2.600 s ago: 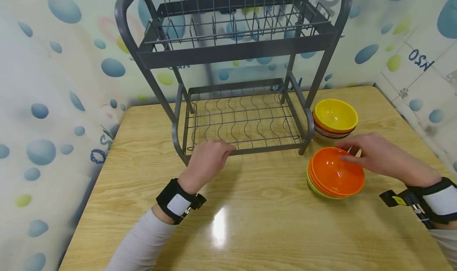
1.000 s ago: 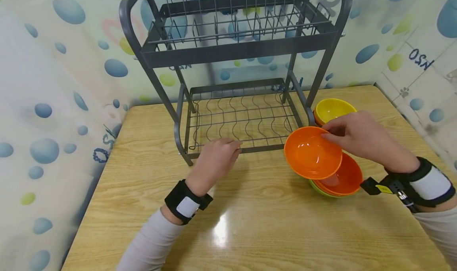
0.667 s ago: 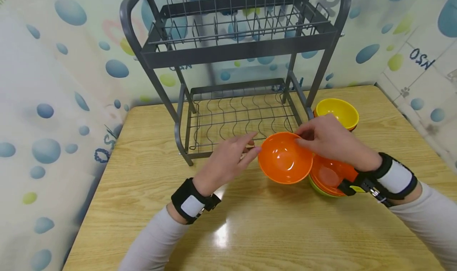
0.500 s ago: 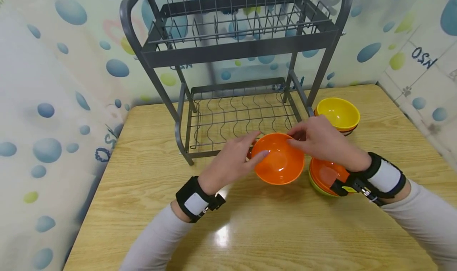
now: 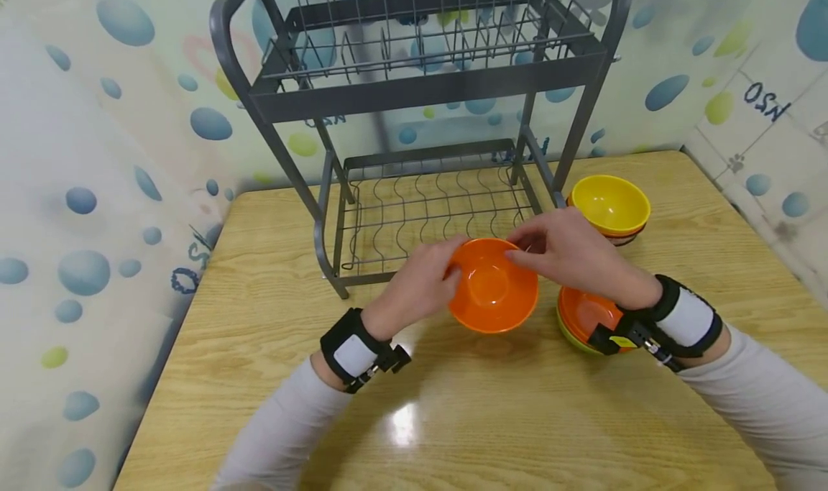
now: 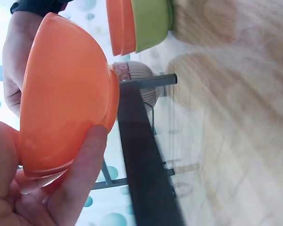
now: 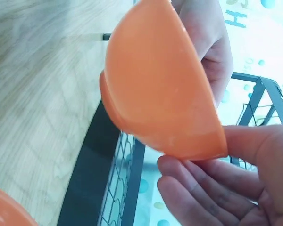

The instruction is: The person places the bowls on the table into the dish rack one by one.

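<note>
An orange bowl (image 5: 494, 290) is held above the table, in front of the rack's lower shelf. My left hand (image 5: 420, 282) grips its left rim, the thumb inside and a finger along the outer wall in the left wrist view. My right hand (image 5: 569, 250) pinches the rim at the upper right, thumb inside the bowl and fingers beneath, as the right wrist view shows. To the right, partly hidden under my right wrist, a stack of orange bowls (image 5: 585, 311) sits on a green bowl (image 5: 571, 335).
A dark grey two-tier dish rack (image 5: 427, 95) stands at the back, with wire shelves and nothing on them. Behind its right side is another stack topped by a yellow bowl (image 5: 611, 203). The wooden table (image 5: 259, 333) meets patterned walls at left, back and right.
My right hand has lifted the orange bowl off the stack and carried it left. My left hand has moved from the rack's front edge to grip the bowl's left rim.
</note>
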